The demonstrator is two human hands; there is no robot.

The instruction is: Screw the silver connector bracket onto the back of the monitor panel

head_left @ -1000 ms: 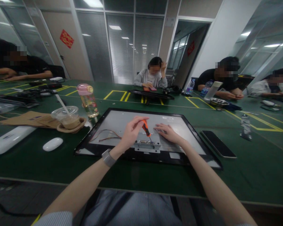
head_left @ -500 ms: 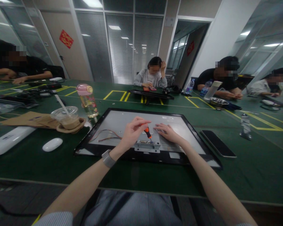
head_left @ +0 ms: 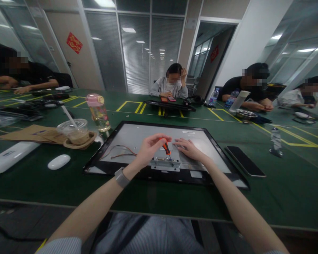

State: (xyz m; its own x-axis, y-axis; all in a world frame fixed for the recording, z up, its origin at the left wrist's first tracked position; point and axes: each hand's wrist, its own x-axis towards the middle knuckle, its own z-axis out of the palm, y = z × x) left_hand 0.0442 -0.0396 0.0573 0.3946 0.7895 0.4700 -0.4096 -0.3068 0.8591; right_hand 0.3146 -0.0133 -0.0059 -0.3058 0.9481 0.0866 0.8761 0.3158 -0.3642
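Observation:
A flat monitor panel point(head_left: 137, 135) lies back-up on the green table, black frame around a grey metal back. My left hand point(head_left: 148, 150) is closed round an orange-handled screwdriver point(head_left: 165, 147), whose tip stands on a small metal bracket point(head_left: 165, 164) near the panel's front edge. My right hand point(head_left: 188, 149) rests with fingers stretched flat on the panel just right of the bracket. Thin coloured wires point(head_left: 119, 151) curl across the panel to the left of my left hand.
On the left stand a pink-lidded bottle point(head_left: 98, 112), a plastic cup with a straw point(head_left: 72, 131), a white mouse point(head_left: 58, 161) and a white keyboard point(head_left: 9, 157). A black phone point(head_left: 244, 161) lies right of the panel. Several other people sit round the table's far edges.
My left hand has lowered and tilted the screwdriver a little on the bracket, covering more of its handle. My right hand has stayed flat on the panel.

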